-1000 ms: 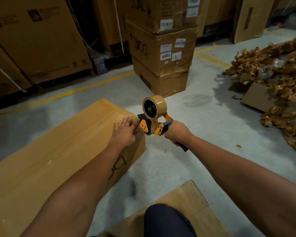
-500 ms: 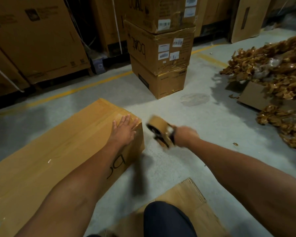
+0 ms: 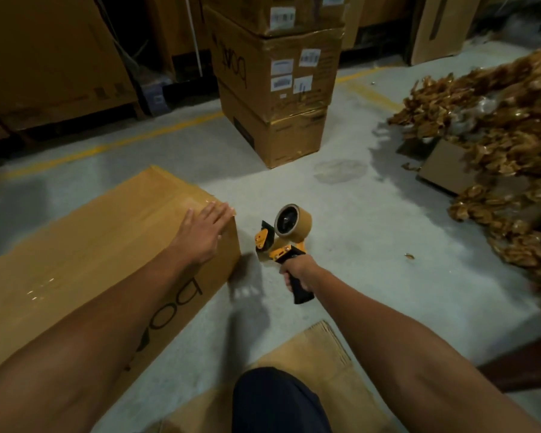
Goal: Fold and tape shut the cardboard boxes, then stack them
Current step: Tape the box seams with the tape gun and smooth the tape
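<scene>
Cardboard box point(image 3: 85, 260): long, laid on the concrete floor point(image 3: 372, 245), top seam taped. Left hand point(image 3: 203, 232) is pressed flat, fingers spread, on its far corner. Tape dispenser point(image 3: 283, 234) is gripped by the right hand point(image 3: 297, 271), just beside the box. Stacked boxes point(image 3: 275, 89) are stood beyond.

Large dark letters, seemingly "boAt", run along the near side of the long cardboard box point(image 3: 113, 260), partly hidden by the left forearm; beyond it, the same word shows inverted on the stacked boxes point(image 3: 275, 82), whose white labels are too blurred to read
</scene>
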### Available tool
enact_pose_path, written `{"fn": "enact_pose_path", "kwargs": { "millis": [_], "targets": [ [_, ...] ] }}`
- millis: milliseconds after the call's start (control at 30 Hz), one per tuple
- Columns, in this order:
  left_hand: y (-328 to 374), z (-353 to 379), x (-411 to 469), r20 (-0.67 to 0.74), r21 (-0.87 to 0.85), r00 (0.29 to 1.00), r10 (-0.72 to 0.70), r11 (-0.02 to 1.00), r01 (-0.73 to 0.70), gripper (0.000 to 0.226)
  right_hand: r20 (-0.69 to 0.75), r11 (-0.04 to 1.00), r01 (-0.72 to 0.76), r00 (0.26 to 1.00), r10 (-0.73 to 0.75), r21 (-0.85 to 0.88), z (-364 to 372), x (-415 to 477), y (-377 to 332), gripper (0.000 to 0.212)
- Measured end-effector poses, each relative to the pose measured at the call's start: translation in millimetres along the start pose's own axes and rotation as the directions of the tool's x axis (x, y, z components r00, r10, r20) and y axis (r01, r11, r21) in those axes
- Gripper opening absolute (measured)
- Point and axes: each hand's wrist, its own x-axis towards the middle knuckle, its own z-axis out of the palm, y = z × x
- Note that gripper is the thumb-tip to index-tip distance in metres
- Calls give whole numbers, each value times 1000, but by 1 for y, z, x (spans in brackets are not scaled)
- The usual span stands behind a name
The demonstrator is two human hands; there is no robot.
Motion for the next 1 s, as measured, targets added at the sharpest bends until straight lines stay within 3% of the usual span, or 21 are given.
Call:
{"fn": "enact_pose_path", "kwargs": {
  "millis": [167,333,433,533,567,700,767,833,900,1000],
  "targets": [
    [-2,0,3,-86,48,996,19,999,-15,58,124,964,-95,990,66,249,24,27,-10,17],
    [1,13,0,-169,22,985,26,999,-23,57,136,937,-144,985,105,318,36,57,-4,18],
    [-1,15,-2,-252,31,967,44,999,-38,51,30,982,-91,996,87,166,36,73,7,11],
    [-1,13,-4,-292,-23,956,16,999,-24,47,-188,946,-57,982,-4,-318,26,80,15,30],
    [1,11,-5,-276,-45,961,2,999,-15,46,-217,918,-63,976,-26,-390,23,80,14,34],
    [0,5,-2,-127,-105,991,-39,994,26,55,-368,903,-89,926,-80,-420,27,60,-14,50],
    [-2,3,1,-84,-129,994,-76,989,64,57,-430,905,42,870,-241,-423,40,40,-45,47],
    [-1,-1,2,-74,-199,984,-163,969,145,58,-352,861,345,806,-475,-373,61,13,-84,39],
    [-1,-6,2,-64,-267,956,-286,928,259,57,-291,784,550,729,-619,-288,87,-11,-117,35],
    [-2,-7,0,-40,-158,939,-342,930,332,63,-150,651,671,646,-748,-355,127,-30,-139,30]
  ]
}}
